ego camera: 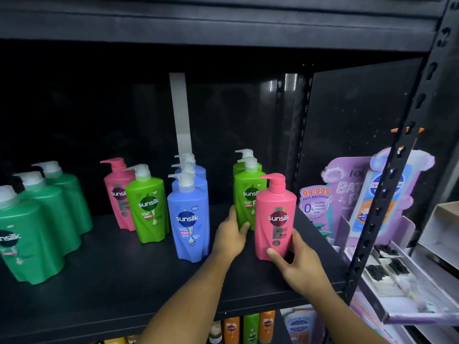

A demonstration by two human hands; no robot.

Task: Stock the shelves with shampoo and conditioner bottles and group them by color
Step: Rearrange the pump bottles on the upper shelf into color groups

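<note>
The pink bottle (275, 214) — glossy, pump-topped, dark round Sunsilk badge — is standing near the right end of the black shelf (124, 269), just before a light green bottle (248, 192). The right hand (295, 264) is gripping its base, thumb across the front; the left hand (231, 234) is clasping the light green bottle's foot. The pink bottle's long axis is running vertical, spout pointing left.

Cropped by left edge: nearest dark green bottle (29, 244). Mostly hidden behind front blue bottle (188, 219): two rear blue bottles (202, 184). Too small to read: label fine print.
</note>
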